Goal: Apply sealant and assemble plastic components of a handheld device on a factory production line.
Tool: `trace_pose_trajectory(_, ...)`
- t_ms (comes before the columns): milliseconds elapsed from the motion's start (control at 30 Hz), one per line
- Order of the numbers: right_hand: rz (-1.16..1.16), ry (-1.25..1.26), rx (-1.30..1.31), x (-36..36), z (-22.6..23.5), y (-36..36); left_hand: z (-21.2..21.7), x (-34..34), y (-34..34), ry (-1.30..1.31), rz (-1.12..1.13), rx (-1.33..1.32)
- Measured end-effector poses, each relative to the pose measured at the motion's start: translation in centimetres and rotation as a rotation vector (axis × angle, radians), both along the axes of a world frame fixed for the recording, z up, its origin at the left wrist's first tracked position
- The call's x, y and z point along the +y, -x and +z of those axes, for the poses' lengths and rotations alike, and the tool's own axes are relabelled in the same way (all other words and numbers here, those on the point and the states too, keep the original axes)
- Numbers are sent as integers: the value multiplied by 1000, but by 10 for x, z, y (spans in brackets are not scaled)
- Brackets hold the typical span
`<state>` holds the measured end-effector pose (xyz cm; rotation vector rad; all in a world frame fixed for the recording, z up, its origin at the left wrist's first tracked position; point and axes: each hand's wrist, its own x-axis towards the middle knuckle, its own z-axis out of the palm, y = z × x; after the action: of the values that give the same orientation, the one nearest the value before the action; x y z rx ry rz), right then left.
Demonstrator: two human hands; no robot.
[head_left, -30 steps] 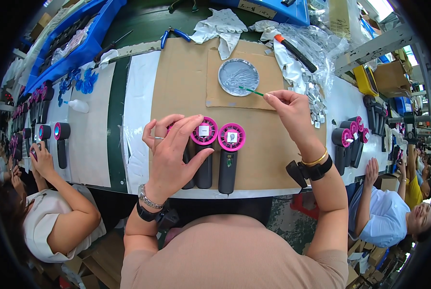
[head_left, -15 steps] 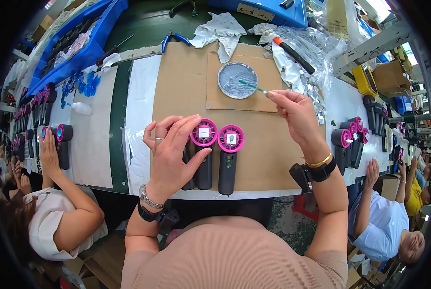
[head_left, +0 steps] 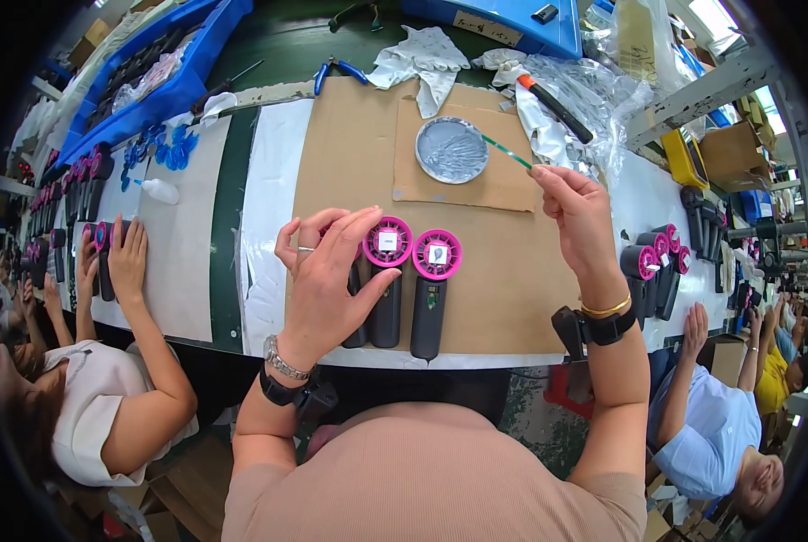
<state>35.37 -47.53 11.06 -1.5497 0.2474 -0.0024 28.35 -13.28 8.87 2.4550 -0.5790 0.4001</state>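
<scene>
"What was done?"
"The right fan [head_left: 428,312], near side, bore a grey smear [head_left: 437,255] — apparently complete; the left fan [head_left: 385,312] looked unmarked, presumably pending."
"Hands?"
"Your left hand [head_left: 325,282] curved, spread, over the left fan's edge; your right hand [head_left: 577,212] pinched a green stick [head_left: 508,152]."

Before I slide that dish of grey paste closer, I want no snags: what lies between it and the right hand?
In the head view, a thin green stick, pinched in the right hand, runs to the dish; brown cardboard lies beneath.
</scene>
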Motion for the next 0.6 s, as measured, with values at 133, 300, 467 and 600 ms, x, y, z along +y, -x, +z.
trace_pose_trajectory(133,19,-96,11,1,16,3,1,1,0,3,6,7)
trace_pose_trajectory(300,85,-167,14,6,32,17,-2,4,1,0,18,27)
trace_pose_trajectory(467,158,-171,39,19,37,48,0,3,2,20,21,18)
trace_pose_trajectory(600,207,-122,105,33,33,71,1,4,3,46,20,8)
